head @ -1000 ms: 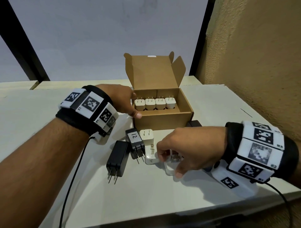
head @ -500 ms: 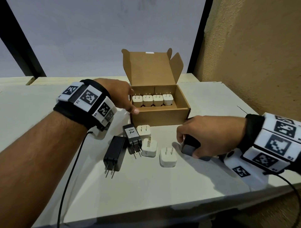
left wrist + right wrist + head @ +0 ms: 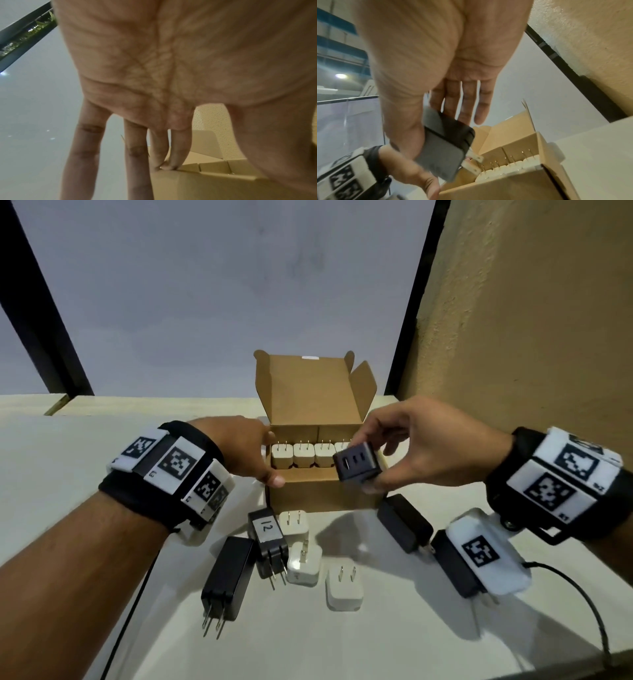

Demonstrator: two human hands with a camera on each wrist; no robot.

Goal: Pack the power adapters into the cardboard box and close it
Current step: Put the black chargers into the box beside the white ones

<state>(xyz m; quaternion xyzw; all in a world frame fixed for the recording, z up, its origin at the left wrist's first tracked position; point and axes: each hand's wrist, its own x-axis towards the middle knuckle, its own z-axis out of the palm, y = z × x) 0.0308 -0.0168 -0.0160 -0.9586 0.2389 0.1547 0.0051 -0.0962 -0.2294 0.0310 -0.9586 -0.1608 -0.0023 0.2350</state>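
Right hand (image 3: 421, 446) gripped small black cube-shaped power adapter (image 3: 358, 462) above open brown cardboard box (image 3: 322, 494).
Left hand (image 3: 245, 451) lay open, fingers straight against box's left wall; thumb on front corner.

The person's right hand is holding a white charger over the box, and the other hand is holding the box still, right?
Nearly. The charger in the right hand is black, not white, as the head view shows. The left hand does rest on the box, steadying it.

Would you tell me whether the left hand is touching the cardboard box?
Touching. In the left wrist view, two fingers of the left hand rest their tips on the cardboard box wall's top edge, with no gap.
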